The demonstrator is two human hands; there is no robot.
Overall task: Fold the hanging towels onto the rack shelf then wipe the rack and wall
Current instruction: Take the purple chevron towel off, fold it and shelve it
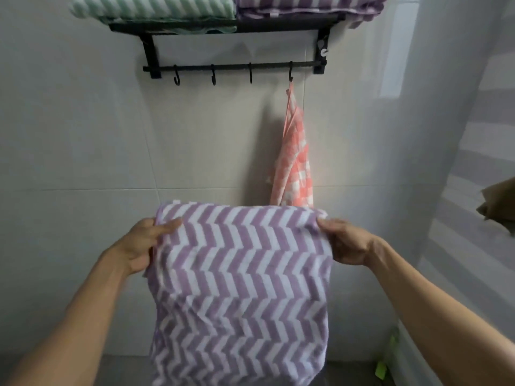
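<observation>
A purple and white zigzag towel [239, 288] hangs doubled over in front of me, well below the rack. My left hand [142, 243] grips its top left corner and my right hand [348, 240] grips its top right corner. The black wall rack [234, 68] is mounted high on the tiled wall [83, 135]. On its shelf lie a folded green striped towel [156, 8] at the left and a folded purple striped towel [306, 5] at the right. A pink checked towel [295, 160] hangs from the rightmost hook.
Three bare hooks hang on the rack's lower bar, left of the pink towel. A white plug or clip [323, 51] dangles by the rack's right bracket. A side wall [459, 135] closes in at the right, with a brown object [498, 201] at its edge.
</observation>
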